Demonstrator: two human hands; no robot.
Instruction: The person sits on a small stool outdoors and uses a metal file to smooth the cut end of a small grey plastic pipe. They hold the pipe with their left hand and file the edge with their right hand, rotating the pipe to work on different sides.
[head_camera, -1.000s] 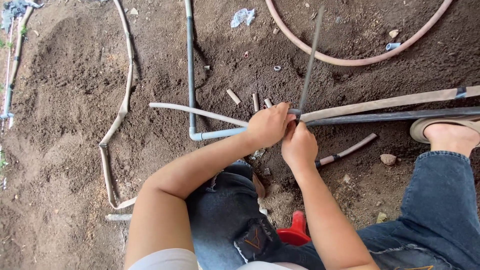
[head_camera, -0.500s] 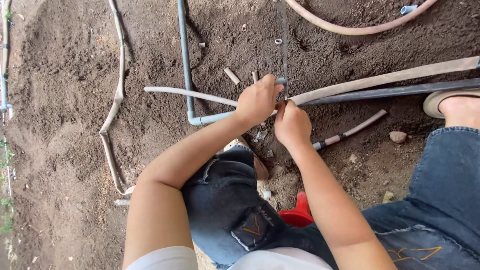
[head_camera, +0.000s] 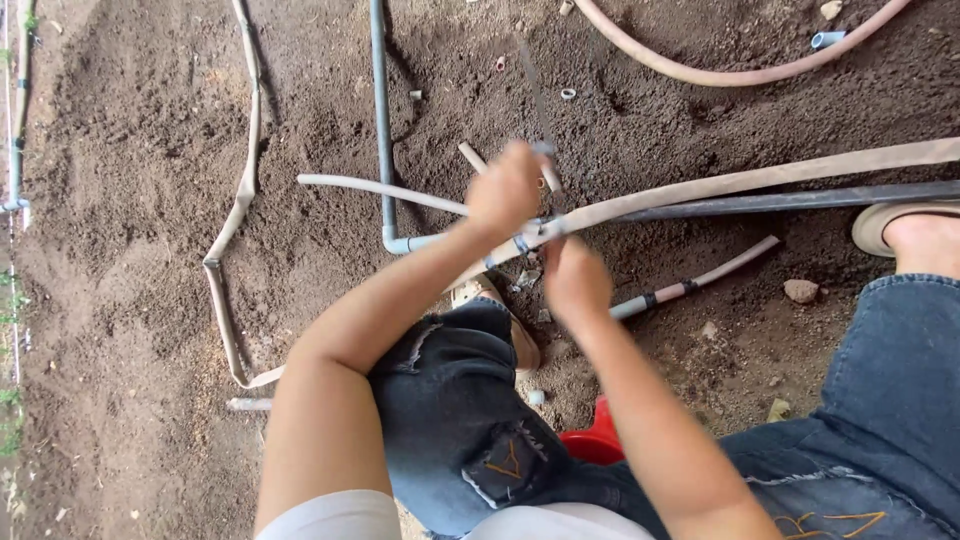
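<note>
Over dark, loose soil, both hands have drawn apart since the earlier frame, when they were pressed together at one spot. The left hand is now raised, closed around a thin blade-like tool, blurred by motion. The right hand sits lower, closed just beneath the tan hose; its grip cannot be told. The hose runs from between the hands to the right edge, above a dark pipe. A grey pipe with an elbow and a flat tan strap lie left. A red object is partly hidden behind the knee; a sandalled foot is cut off at right.
</note>
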